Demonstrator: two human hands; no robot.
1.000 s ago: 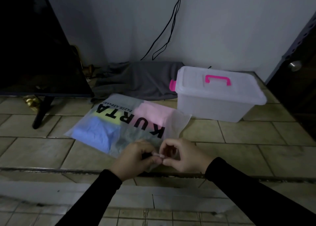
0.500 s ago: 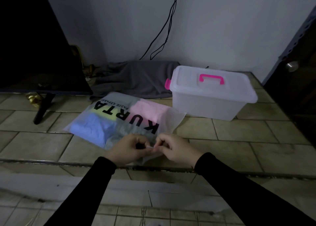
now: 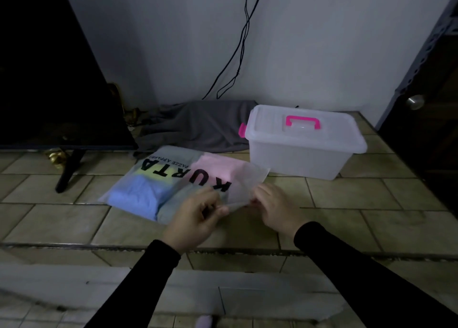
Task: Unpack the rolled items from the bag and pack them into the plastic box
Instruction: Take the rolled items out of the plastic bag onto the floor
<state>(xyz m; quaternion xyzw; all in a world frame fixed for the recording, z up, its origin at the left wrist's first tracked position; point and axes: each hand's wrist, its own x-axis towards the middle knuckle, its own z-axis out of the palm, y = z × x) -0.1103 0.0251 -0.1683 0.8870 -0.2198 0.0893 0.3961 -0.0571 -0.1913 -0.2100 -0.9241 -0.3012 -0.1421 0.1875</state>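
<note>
Tiled floor [image 3: 347,218] stretches before you, the frosted bag [image 3: 173,181] lying flat on it just left of the lidded plastic box [image 3: 304,151]. Your left hand [image 3: 195,218] and right hand [image 3: 277,206] both pinch the bag's near edge — blue, yellow and pink items show through.

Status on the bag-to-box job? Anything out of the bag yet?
Done: nothing packed. The pink, blue and yellow items all show inside the bag. In hand: left hand and right hand pinch the bag's near edge, apparently opening it. Left: pull the items out, take the lid off the plastic box, which is closed, and pack them in.
</note>
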